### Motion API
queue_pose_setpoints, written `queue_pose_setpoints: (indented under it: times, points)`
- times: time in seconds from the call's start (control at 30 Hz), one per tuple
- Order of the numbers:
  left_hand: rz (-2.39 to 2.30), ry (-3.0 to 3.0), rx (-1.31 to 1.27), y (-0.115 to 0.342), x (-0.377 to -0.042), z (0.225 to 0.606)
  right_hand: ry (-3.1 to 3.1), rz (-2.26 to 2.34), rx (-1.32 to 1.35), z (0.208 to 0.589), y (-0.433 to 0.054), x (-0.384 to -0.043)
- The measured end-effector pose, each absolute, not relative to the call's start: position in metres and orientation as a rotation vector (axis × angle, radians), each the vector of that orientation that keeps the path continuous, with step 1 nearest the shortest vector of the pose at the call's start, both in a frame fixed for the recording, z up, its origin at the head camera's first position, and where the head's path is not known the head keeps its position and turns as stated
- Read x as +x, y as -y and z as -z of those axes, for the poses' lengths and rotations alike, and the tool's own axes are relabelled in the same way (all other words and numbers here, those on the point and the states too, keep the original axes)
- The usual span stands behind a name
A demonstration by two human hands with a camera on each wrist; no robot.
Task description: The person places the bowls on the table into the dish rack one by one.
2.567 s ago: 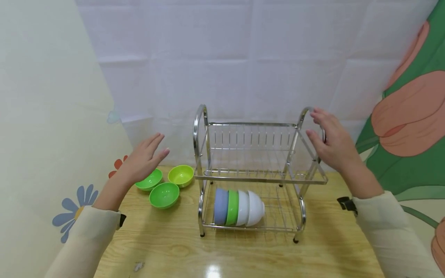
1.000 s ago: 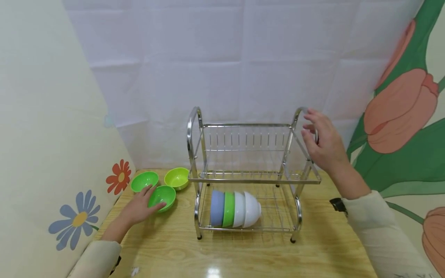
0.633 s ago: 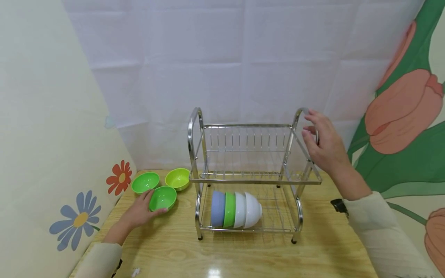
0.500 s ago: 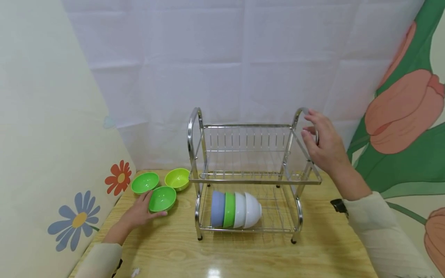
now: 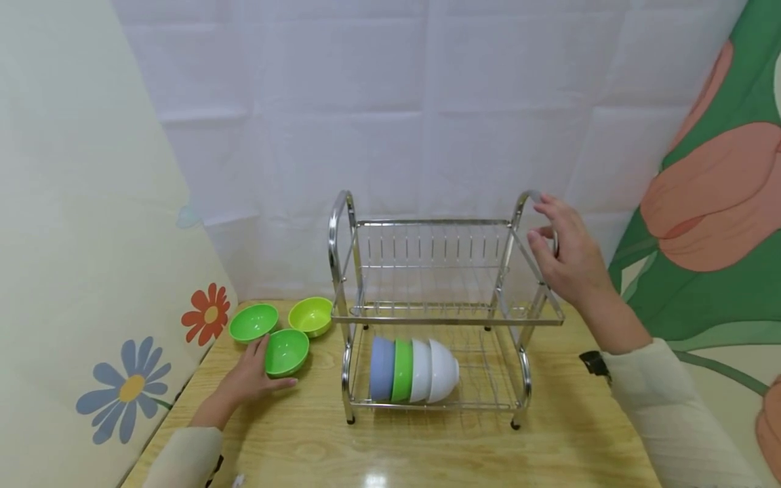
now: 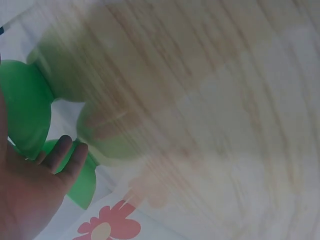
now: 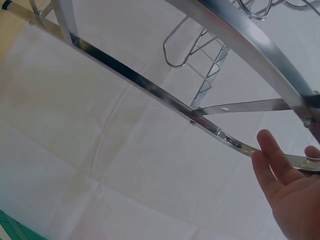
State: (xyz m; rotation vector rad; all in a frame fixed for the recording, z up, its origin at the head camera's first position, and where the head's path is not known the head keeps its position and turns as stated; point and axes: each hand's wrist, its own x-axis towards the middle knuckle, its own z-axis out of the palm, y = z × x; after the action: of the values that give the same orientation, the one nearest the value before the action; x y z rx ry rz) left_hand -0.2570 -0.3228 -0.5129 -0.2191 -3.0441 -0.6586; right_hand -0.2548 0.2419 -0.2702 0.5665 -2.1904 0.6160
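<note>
My left hand (image 5: 250, 376) is spread beside the nearest green bowl (image 5: 287, 352), fingertips at its left side and thumb stretched along its front. In the left wrist view two straight fingers (image 6: 72, 162) show near the bowl (image 6: 27, 105); the thumb is hidden there. At the right end of the two-tier metal dish rack (image 5: 448, 320), my right hand (image 5: 567, 254) holds the arched side handle (image 7: 237, 145), the bar running between fingers and thumb. A blue bowl (image 5: 382, 369), a green bowl (image 5: 401, 371) and white bowls (image 5: 441, 371) stand nested sideways on the lower tier.
Behind the nearest bowl sit another green bowl (image 5: 253, 322) and a yellow-green bowl (image 5: 310, 316), both upright on the wooden table (image 5: 305, 444). White cloth (image 5: 378, 135) hangs behind the rack. A flower-patterned wall (image 5: 165, 271) borders the left side.
My left hand has come down from the air beside the bowls to the nearest green bowl, then shifted slightly toward me. My right hand has stayed at the rack's handle.
</note>
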Motion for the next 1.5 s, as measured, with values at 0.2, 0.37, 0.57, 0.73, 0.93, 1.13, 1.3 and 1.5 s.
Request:
queue_pose_setpoints:
  times: [0.2, 0.37, 0.57, 0.73, 0.93, 1.13, 1.3, 1.5]
  points:
    - [0.666, 3.021, -0.199, 0.322, -0.261, 0.518, 2.171, -0.598, 0.581, 0.270, -0.242, -0.256]
    - [0.679, 3.027, -0.172, 0.321, -0.262, 0.520, 2.170, -0.586, 0.575, 0.270, -0.242, -0.256]
    - [0.691, 3.006, -0.201, 0.319, -0.263, 0.521, 2.183, -0.591, 0.561, 0.269, -0.241, -0.254]
    - [0.716, 3.021, -0.198, 0.319, -0.262, 0.519, 2.171, -0.593, 0.565, 0.268, -0.240, -0.253]
    - [0.741, 3.036, -0.181, 0.321, -0.260, 0.519, 2.176, -0.578, 0.557, 0.270, -0.241, -0.254]
    - [0.722, 3.011, -0.183, 0.322, -0.257, 0.518, 2.157, -0.585, 0.571, 0.270, -0.241, -0.254]
    - [0.706, 2.997, -0.194, 0.324, -0.254, 0.514, 2.156, -0.579, 0.575, 0.269, -0.242, -0.254]
    - [0.701, 2.983, -0.184, 0.326, -0.249, 0.507, 2.165, -0.563, 0.573, 0.270, -0.242, -0.253]
